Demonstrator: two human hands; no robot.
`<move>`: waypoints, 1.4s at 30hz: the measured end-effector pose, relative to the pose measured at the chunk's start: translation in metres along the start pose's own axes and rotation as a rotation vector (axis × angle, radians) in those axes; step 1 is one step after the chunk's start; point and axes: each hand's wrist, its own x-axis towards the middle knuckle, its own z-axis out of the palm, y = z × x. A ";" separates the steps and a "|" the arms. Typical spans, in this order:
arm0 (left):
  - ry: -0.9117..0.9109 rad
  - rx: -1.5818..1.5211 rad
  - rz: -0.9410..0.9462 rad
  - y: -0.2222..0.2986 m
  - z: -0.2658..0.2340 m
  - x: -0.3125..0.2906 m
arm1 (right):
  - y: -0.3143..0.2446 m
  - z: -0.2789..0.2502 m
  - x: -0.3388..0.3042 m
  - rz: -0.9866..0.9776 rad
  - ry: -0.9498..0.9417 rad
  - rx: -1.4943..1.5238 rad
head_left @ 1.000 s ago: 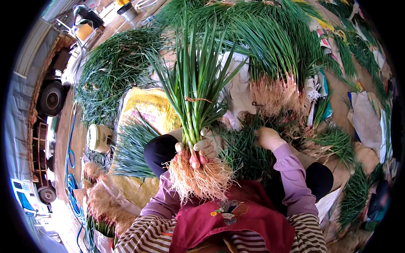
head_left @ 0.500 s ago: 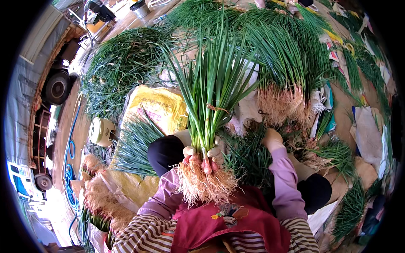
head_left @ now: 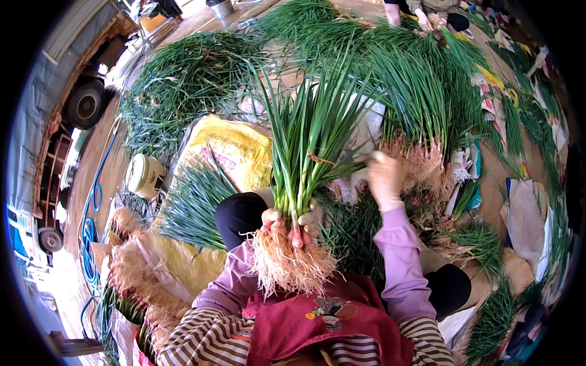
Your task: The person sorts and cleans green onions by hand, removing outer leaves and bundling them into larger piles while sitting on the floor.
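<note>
A bundle of green onions (head_left: 305, 140) stands upright in front of me, leaves up, with reddish bulbs and a thick fringe of pale roots (head_left: 293, 262) hanging below. My left hand (head_left: 310, 221) is wrapped round it just above the bulbs; its fingers show on both sides of the stalks. A thin brown tie (head_left: 318, 158) sits across the stalks partway up. Right of the bundle, my right hand (head_left: 384, 177) is raised beside the outer leaves, its fingers curled but smeared by motion. A leaf reaches toward its fingertips; whether they grip it, I cannot tell.
Loose green leaves (head_left: 354, 238) lie below my right forearm. More green onions (head_left: 421, 104) lie at the far right, a leaf heap (head_left: 189, 85) at the far left. A yellow sack (head_left: 226, 149) and cream bucket (head_left: 145, 175) are at left. Another person's hand (head_left: 424, 21) shows at the top.
My right hand has come up from the loose leaves to beside the bundle's outer leaves. The left hand still holds the bundle. The other person's hands have come further into view.
</note>
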 end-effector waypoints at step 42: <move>1.748 0.284 0.764 0.038 -0.258 -0.341 | 0.234 -0.008 -0.132 0.892 -0.779 -0.257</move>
